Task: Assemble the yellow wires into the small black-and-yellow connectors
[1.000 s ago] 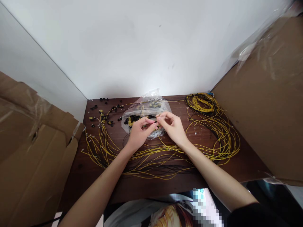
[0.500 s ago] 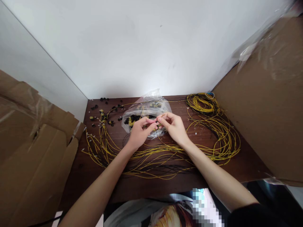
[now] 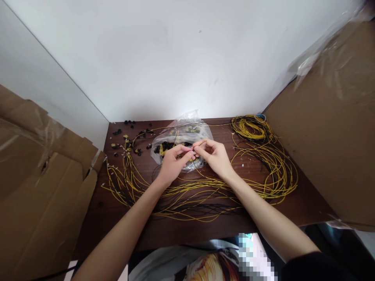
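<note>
My left hand (image 3: pixel 175 162) is closed in a pinch, thumb against forefinger, over a small dark piece mostly hidden by the fingertips. Facing it, my right hand (image 3: pixel 215 157) pinches a thin wire (image 3: pixel 202 143), whose end pokes out above the thumb and forefinger. The fingertips of both hands almost meet. From beneath them a yellow wire (image 3: pixel 197 170) drops to the long bundle of yellow and black wires (image 3: pixel 187 188) on the table. Just behind the hands lies a clear plastic bag (image 3: pixel 191 117) with black and yellow connectors (image 3: pixel 166 147) inside.
Loose black and yellow connectors (image 3: pixel 137 151) lie at the table's back left. Wire ends with pale tips (image 3: pixel 111 168) fan out at left; a wire coil (image 3: pixel 249 128) sits back right. Cardboard sheets (image 3: pixel 38 187) flank the brown table (image 3: pixel 187 232), with a white wall (image 3: pixel 175 58) behind.
The wire end above my right fingertips has shifted slightly up and to the right. Both hands otherwise keep their place and their pinch.
</note>
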The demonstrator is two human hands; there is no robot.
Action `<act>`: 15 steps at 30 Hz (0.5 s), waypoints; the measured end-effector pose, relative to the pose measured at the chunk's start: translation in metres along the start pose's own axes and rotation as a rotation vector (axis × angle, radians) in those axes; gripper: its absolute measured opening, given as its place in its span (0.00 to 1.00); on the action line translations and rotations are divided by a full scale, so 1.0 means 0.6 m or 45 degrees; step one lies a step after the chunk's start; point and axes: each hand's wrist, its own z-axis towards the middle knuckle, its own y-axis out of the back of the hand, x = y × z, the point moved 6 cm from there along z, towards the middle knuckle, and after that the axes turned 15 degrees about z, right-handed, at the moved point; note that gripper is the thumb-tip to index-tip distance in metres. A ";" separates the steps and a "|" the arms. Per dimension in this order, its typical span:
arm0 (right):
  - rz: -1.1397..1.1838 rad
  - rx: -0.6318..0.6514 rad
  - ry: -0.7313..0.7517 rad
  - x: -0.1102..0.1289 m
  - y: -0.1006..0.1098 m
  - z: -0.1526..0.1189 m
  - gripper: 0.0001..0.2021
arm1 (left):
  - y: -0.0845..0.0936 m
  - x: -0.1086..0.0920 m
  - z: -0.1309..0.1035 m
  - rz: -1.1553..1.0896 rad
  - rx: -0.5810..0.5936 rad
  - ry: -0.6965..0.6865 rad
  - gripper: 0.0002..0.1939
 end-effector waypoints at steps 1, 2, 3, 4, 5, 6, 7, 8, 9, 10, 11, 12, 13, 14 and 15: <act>-0.019 0.009 0.008 0.001 0.000 0.000 0.11 | 0.000 0.000 0.000 -0.002 -0.002 0.008 0.10; -0.033 0.014 0.014 0.003 0.000 0.000 0.11 | 0.001 -0.001 0.000 -0.001 -0.004 0.015 0.10; -0.044 0.018 0.020 0.004 0.000 -0.001 0.10 | 0.001 -0.001 0.000 0.005 -0.007 0.019 0.11; -0.056 0.021 0.029 0.005 0.000 -0.001 0.09 | 0.002 -0.002 0.000 0.014 -0.010 0.022 0.11; -0.071 0.026 0.039 0.006 0.000 -0.001 0.09 | 0.002 -0.003 -0.001 0.027 -0.012 0.023 0.11; -0.087 0.031 0.052 0.007 0.000 -0.001 0.08 | 0.003 -0.005 -0.001 0.041 -0.009 0.023 0.12; -0.104 0.037 0.068 0.009 0.000 -0.001 0.08 | 0.003 -0.006 -0.001 0.055 -0.003 0.023 0.12; -0.119 0.039 0.083 0.010 -0.001 -0.002 0.08 | 0.003 -0.007 -0.001 0.066 0.006 0.026 0.12; -0.130 0.040 0.093 0.010 -0.001 -0.002 0.07 | 0.003 -0.007 -0.001 0.076 0.015 0.029 0.12; -0.133 0.040 0.096 0.010 -0.001 -0.002 0.08 | 0.003 -0.008 -0.002 0.086 0.023 0.033 0.12; -0.128 0.040 0.090 0.009 -0.001 -0.001 0.08 | 0.003 -0.008 -0.002 0.094 0.030 0.037 0.12; -0.117 0.040 0.078 0.006 0.000 -0.001 0.08 | 0.002 -0.007 -0.001 0.100 0.036 0.041 0.11; -0.101 0.040 0.062 0.004 0.000 -0.001 0.08 | 0.002 -0.007 -0.001 0.103 0.041 0.042 0.11; -0.084 0.040 0.046 0.001 0.000 -0.001 0.09 | 0.001 -0.007 -0.001 0.103 0.047 0.042 0.11; -0.068 0.037 0.030 -0.002 0.001 0.000 0.09 | 0.001 -0.007 -0.001 0.103 0.052 0.042 0.10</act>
